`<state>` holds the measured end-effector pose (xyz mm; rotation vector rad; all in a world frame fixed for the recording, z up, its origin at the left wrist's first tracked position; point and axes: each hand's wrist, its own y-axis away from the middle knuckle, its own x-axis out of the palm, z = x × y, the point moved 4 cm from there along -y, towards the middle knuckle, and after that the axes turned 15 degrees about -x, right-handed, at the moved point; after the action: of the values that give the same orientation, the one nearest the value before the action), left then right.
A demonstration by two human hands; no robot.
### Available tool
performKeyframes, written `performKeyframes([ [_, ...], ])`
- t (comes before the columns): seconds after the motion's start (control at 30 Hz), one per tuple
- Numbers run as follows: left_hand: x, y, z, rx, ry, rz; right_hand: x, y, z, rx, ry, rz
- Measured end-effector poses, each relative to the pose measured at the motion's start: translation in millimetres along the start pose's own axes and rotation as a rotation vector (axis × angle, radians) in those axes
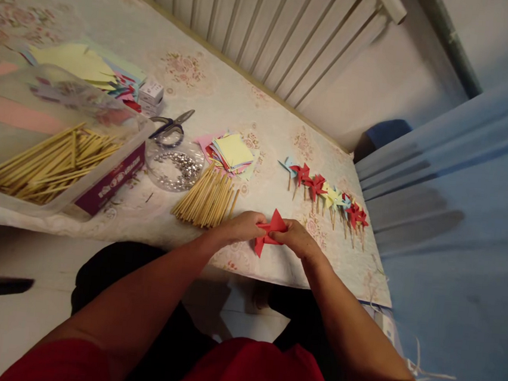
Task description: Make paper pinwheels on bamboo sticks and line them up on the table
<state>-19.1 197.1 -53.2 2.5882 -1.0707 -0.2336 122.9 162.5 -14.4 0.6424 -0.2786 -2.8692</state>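
A folded red paper piece (270, 232) sits between both my hands near the table's front edge. My left hand (242, 226) pinches its left side with closed fingers. My right hand (295, 237) grips its right side, fingers closed too. Just left of my hands lies a loose pile of wooden sticks (207, 197). To the right, a row of finished paper pinwheels (325, 194) on sticks, red, yellow and light blue, lies on the table.
A clear plastic box (108, 185) with more sticks stands at the left. Behind are a round dish of silver pins (176, 166), scissors (173, 125), a stack of coloured paper squares (231, 151), larger paper sheets (82, 63) and a small white box (151, 91). A radiator (269, 30) runs behind the patterned tablecloth (227, 92).
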Motion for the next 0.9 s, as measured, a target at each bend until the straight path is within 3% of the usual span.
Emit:
performKeyframes([
  [0.13, -0.3, -2.2, 2.0, -0.037, 0.201, 0.030, 1.5, 1.3, 3.5, -0.003, -0.054, -0.046],
  [0.33, -1.8, -6.4, 5.6, -0.086, 0.647, 0.127, -5.9, -4.5, -0.7, -0.057, -0.214, -0.311],
  [0.53, 2.3, -6.7, 6.2, -0.065, 0.700, 0.106, 7.4, -8.2, -0.5, -0.078, -0.324, -0.477],
  [0.67, 0.1, -4.1, 1.7, -0.050, 0.754, 0.031, 16.2, -10.1, -0.7, -0.066, -0.313, -0.485],
  [0.9, -0.9, -7.9, 5.0, -0.081, 0.778, 0.002, 21.6, -10.8, -7.0, -0.076, -0.301, -0.495],
])
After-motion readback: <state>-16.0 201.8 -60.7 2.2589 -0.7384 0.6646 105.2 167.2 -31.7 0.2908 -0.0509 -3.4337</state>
